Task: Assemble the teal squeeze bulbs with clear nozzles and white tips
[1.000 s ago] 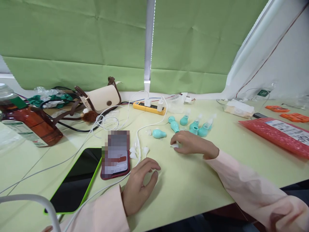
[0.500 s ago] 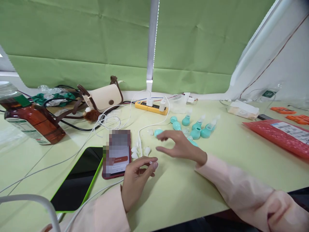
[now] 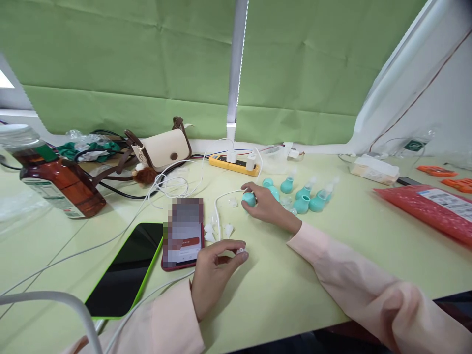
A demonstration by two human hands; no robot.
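Note:
My left hand (image 3: pixel 216 270) rests on the pale green table (image 3: pixel 280 285) beside a red phone (image 3: pixel 183 235). Its thumb and forefinger pinch a small clear tip (image 3: pixel 240 250). My right hand (image 3: pixel 266 206) reaches further back, its fingers closed round a teal rubber bulb (image 3: pixel 250 198). Several more teal bulbs (image 3: pixel 302 196) with clear nozzles lie just right of that hand. A few loose white tips (image 3: pixel 217 230) sit between the phone and a white cable.
A green-edged tablet (image 3: pixel 123 268) lies left of the phone. A brown bottle (image 3: pixel 59 184), a cream handbag (image 3: pixel 162 150), tangled white cables and a yellow power strip (image 3: pixel 232 164) stand behind. A red padded package (image 3: pixel 431 209) and orange parts lie at the right. Green sheets hang behind.
My right hand let go of a white tip, passed it toward my left hand, then reached back and closed on a teal bulb. My left hand now pinches the tip.

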